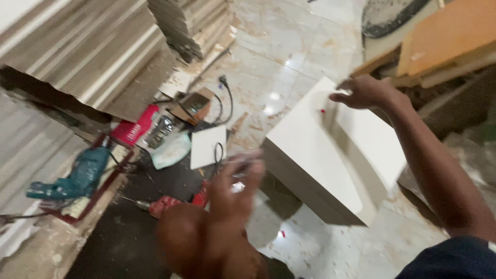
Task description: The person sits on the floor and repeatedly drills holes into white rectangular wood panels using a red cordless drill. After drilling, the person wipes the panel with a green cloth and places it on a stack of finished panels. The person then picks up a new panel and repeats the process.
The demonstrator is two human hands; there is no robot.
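A white box-shaped cabinet piece (320, 150) lies tilted on the glossy tiled floor (289, 62). My right hand (364, 93) is on its far top corner, fingers bent over the edge, beside a small red mark. My left hand (235, 181) hovers in front of the box's near left end, fingers spread and heavily blurred by motion. Whether it holds something small I cannot tell. My knee (206, 243) fills the bottom centre below that hand.
A teal power drill (77, 178) lies on a board at left, a red tool (165, 204) on the black mat (129, 237). A small white panel (208, 146), red carton (135, 126) and black cable (225, 98) lie between. Stacked boards (77, 57) stand upper left, brown boards (449, 36) upper right.
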